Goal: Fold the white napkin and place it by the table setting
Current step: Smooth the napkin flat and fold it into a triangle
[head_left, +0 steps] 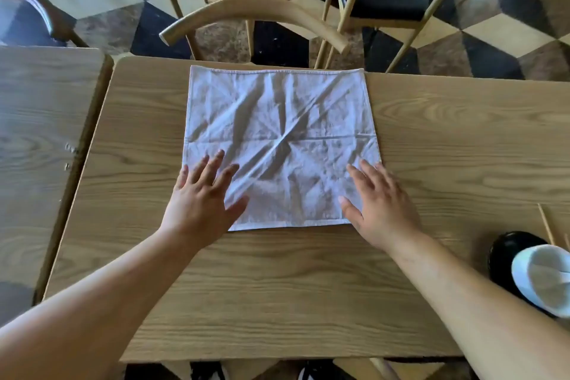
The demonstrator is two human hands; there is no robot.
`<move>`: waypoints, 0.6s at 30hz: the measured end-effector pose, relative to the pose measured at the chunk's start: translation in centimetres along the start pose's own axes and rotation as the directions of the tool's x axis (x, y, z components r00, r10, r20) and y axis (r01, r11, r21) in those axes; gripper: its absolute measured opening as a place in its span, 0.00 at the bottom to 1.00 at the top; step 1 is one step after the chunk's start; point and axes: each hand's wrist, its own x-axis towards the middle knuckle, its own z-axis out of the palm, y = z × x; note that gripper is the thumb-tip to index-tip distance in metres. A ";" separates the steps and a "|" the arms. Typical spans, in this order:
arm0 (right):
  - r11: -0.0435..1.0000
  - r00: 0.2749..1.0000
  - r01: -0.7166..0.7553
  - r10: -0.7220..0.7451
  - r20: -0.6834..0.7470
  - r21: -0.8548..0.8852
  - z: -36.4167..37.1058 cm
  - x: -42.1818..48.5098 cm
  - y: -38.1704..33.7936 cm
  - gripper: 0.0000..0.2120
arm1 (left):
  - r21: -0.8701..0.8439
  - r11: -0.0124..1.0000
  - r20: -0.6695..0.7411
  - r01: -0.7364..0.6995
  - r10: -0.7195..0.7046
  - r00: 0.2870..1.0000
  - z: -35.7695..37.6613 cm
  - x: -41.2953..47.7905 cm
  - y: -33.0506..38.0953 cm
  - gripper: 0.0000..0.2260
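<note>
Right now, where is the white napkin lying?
In the head view the white napkin lies spread flat mid-table, its far edge near the wooden table's far edge, with the left hand and right hand on its near corners.

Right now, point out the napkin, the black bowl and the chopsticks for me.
white napkin (282, 139), head view, creased centre of the cloth.
black bowl (505, 248), head view, its dark upper rim.
chopsticks (546, 224), head view, the left stick's shaft.

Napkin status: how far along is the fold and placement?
Done: the white napkin lies spread open on the table, creased but unfolded. In hand: the left hand and right hand lie flat, fingers spread, at its near corners. Left: every fold, then setting it by the black bowl and chopsticks at the right edge.
</note>
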 end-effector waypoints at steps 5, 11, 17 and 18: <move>1.000 1.000 -0.004 0.004 -0.018 0.007 2.1 0.3 1.4 0.36 | 0.026 1.000 0.000 0.003 -0.003 1.000 1.8 0.2 -0.4 0.35; 0.999 0.985 0.053 -0.051 -0.164 0.005 4.4 -0.3 2.0 0.32 | 0.024 0.999 -0.056 0.035 -0.034 0.998 3.7 0.0 -0.3 0.35; 0.999 0.978 0.051 -0.051 -0.204 -0.003 4.9 -0.1 1.9 0.32 | 0.036 0.998 -0.053 0.050 -0.048 0.997 3.5 0.3 -0.1 0.34; 0.999 0.978 0.050 -0.050 -0.203 -0.006 4.9 -0.1 1.9 0.32 | 0.038 0.998 -0.043 0.052 -0.051 0.998 3.4 0.3 -0.1 0.35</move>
